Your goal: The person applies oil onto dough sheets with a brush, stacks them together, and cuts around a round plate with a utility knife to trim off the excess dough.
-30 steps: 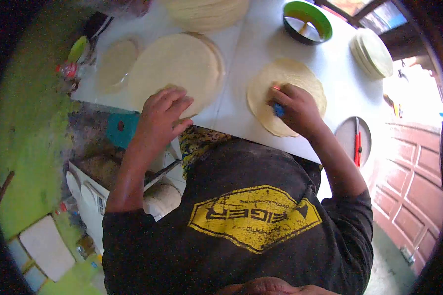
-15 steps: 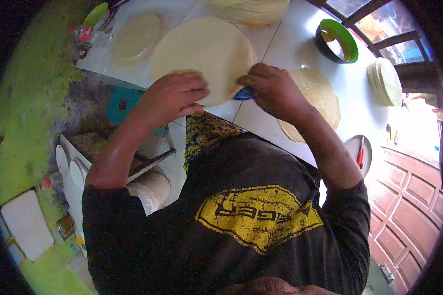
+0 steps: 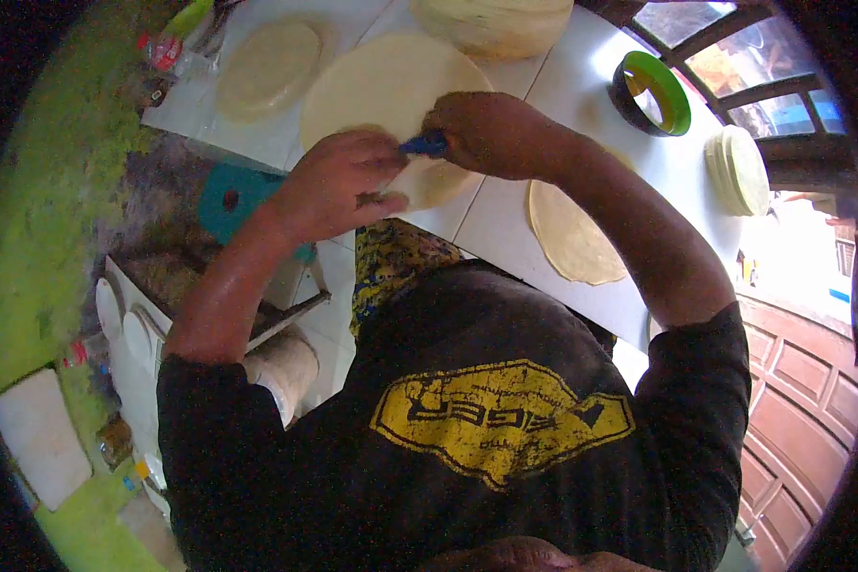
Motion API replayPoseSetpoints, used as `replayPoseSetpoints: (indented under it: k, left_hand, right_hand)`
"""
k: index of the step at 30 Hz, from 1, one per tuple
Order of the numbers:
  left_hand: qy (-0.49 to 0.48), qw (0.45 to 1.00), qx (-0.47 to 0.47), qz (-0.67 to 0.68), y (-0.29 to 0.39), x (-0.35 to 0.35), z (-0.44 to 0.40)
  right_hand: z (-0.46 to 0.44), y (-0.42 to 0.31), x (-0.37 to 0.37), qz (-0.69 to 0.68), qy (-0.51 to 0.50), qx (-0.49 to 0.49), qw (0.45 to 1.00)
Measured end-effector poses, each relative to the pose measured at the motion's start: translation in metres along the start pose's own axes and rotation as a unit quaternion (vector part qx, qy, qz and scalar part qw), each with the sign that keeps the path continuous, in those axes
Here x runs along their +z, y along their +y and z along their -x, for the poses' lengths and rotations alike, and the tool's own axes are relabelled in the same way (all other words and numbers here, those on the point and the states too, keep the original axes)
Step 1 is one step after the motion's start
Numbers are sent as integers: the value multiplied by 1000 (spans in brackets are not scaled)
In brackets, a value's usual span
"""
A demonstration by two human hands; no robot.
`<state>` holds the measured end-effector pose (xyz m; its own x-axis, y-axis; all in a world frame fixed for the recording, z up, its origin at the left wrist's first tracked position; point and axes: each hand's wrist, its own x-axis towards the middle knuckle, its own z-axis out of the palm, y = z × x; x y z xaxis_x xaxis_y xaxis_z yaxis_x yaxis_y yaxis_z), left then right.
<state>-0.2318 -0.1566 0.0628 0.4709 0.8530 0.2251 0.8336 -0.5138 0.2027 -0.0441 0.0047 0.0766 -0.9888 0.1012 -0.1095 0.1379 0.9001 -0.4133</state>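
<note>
My left hand (image 3: 343,181) rests at the near left edge of a large round stack of pale dough sheets (image 3: 381,86). Its thumb is spread away from the fingers. Over the same stack, my right hand (image 3: 491,135) is closed around a small blue tool (image 3: 425,144), whose tip points at the fingers of my left hand. What kind of tool it is cannot be made out. A single round dough sheet (image 3: 577,238) lies to the right, partly under my right forearm.
A green and black bowl (image 3: 677,95) with yellowish liquid stands at the back right. Beside it are stacked pale discs (image 3: 739,172). A taller pale stack (image 3: 496,24) is at the back, and a round pale piece in clear plastic (image 3: 269,71) at the left.
My right hand has moved left with the blue tool, from the single sheet to the big stack, near my left hand. The view has shifted.
</note>
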Motion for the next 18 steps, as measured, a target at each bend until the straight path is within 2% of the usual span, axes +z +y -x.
replayPoseSetpoints:
  k: [2, 3, 4, 5, 9, 11, 12, 14, 15, 16, 17, 18]
  left_hand:
    - [27, 997, -78, 13, -10, 8, 5]
    - [27, 997, -76, 12, -10, 4, 2]
    - [50, 966, -229, 109, -8, -1, -2]
    - [72, 903, -373, 201, -7, -5, -6]
    - [117, 900, -344, 241, -8, -11, -6]
    - [181, 928, -287, 153, -12, -15, -3]
    - [180, 930, -283, 151, -26, -23, 2]
    - [-3, 880, -417, 229, -71, -46, 15]
    - [-11, 893, -410, 183, -80, -65, 7]
    - [-19, 905, -401, 140, -85, -89, -5]
    - [7, 919, -384, 84, -88, -105, -15]
    - [34, 930, -364, 31, -92, -116, -26]
  right_hand:
    - [-5, 0, -8, 6, 75, -18, 997]
    - [-6, 2, -9, 7, 76, -18, 997]
    - [-8, 5, -9, -3, 88, -29, 996]
    - [-9, 9, -11, -11, 100, -40, 994]
    - [-31, 13, -39, 58, 59, 10, 997]
    - [-37, 17, -55, 32, 112, -60, 991]
    - [-44, 20, -62, 33, 116, -57, 991]
    - [-59, 28, -76, 86, 148, -58, 983]
    - [-64, 35, -87, 88, 148, -50, 984]
    - [-66, 43, -100, 123, 179, -96, 971]
    - [-63, 48, -113, 160, 206, -138, 955]
    - [-51, 42, -128, 165, 201, -123, 958]
